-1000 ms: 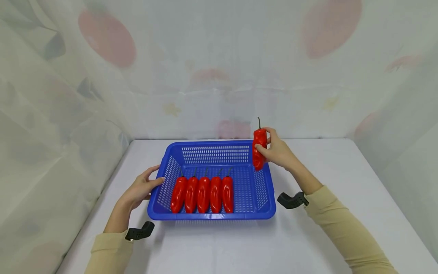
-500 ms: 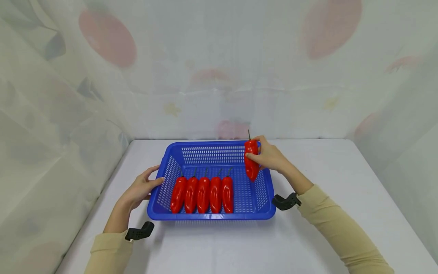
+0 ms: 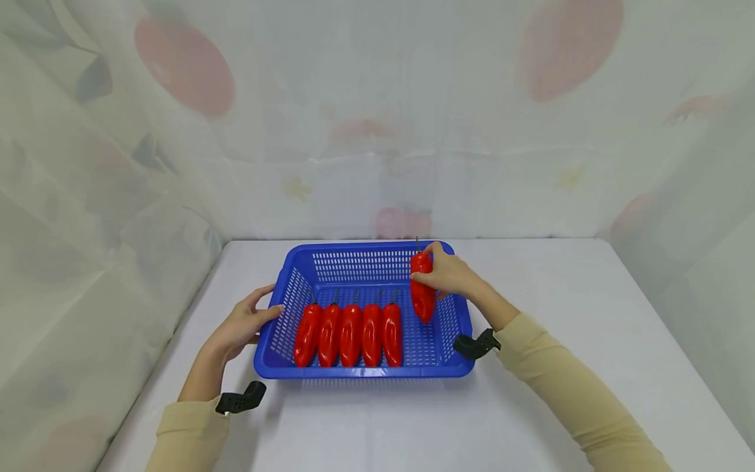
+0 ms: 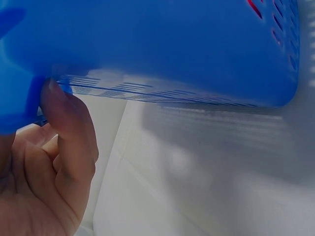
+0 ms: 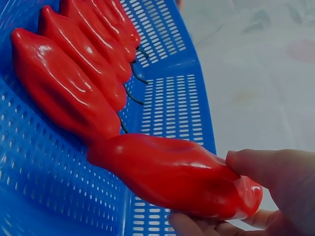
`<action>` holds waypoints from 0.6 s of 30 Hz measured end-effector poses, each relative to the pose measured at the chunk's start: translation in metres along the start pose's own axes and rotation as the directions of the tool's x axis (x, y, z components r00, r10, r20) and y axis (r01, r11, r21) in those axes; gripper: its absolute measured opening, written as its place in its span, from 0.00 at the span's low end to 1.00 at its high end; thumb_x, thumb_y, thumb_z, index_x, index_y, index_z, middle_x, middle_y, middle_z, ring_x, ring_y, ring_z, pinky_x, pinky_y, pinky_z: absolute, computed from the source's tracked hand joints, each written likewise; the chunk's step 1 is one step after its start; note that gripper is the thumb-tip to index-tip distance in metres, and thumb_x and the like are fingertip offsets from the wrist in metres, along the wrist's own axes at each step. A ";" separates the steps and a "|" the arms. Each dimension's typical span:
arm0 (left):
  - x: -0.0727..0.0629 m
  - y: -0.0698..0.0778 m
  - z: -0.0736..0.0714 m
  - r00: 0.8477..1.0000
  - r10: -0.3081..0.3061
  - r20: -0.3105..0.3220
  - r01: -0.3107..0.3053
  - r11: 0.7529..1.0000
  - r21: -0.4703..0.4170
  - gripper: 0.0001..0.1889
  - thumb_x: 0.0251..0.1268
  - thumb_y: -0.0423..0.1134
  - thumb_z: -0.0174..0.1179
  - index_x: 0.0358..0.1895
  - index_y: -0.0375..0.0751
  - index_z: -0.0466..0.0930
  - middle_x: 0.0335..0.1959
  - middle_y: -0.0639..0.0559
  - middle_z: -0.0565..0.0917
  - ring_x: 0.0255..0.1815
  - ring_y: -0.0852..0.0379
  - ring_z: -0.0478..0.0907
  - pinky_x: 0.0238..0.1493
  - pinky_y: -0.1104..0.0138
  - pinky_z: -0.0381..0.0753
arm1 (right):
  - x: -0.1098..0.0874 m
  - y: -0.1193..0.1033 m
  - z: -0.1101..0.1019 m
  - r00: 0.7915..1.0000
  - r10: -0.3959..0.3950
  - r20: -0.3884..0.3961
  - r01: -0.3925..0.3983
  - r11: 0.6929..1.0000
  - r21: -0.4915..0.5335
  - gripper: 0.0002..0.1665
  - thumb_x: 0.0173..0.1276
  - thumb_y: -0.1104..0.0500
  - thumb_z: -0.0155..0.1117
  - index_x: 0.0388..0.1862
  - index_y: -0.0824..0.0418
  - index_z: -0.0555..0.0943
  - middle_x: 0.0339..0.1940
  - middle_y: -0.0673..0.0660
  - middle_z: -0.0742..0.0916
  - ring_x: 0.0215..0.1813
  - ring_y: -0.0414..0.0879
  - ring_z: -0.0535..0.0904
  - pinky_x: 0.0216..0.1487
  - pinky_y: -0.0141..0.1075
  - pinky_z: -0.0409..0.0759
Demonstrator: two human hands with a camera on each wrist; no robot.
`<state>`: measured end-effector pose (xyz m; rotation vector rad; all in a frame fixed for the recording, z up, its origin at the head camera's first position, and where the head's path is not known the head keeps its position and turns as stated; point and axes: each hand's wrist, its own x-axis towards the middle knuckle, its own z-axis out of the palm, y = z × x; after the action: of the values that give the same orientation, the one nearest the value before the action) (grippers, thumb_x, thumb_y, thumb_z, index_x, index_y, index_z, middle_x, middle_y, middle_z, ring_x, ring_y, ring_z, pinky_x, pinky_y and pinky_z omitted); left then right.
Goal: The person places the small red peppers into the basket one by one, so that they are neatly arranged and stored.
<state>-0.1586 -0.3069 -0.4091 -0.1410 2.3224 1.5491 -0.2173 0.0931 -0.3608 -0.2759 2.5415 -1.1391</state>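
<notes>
In the head view a blue perforated basket [image 3: 366, 373] holds several red peppers [image 3: 350, 335] side by side in a row, stems toward the back. My right hand [image 3: 451, 272] pinches one more red pepper [image 3: 423, 298] by its upper part, stem up, over the basket's right portion. The right wrist view shows this held pepper [image 5: 172, 174] between thumb and fingers, its tip in front of the nearest pepper in the row. My left hand [image 3: 244, 324] grips the basket's left rim, thumb on top; in the left wrist view its fingers [image 4: 74, 137] bend against the basket's underside.
The basket is over a white table [image 3: 560, 314]. Behind the table hangs a pale printed curtain [image 3: 366, 131], with more curtain along the left and right sides. A black wrist device [image 3: 240, 398] sits at the left cuff, and another wrist device [image 3: 474, 344] at the right cuff.
My right hand has carried the held pepper left and downward, from the basket's right rim to above its inside. The left hand, the basket and the row of peppers have stayed put.
</notes>
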 end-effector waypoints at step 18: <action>0.000 0.000 0.001 1.000 0.003 -0.001 -0.003 1.000 -0.004 0.39 0.63 0.48 0.57 0.72 0.50 0.46 0.48 0.31 0.77 0.36 0.46 0.83 0.34 0.52 0.83 | 0.017 0.000 0.026 0.993 0.099 0.068 -0.096 0.994 -0.051 0.35 0.61 0.53 0.63 0.59 0.65 0.57 0.46 0.66 0.77 0.38 0.55 0.82 0.30 0.47 0.83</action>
<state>-0.1584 -0.3060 -0.4089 -0.1392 2.3219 1.5552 -0.2229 0.0696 -0.3807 -0.1975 2.4933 -1.0158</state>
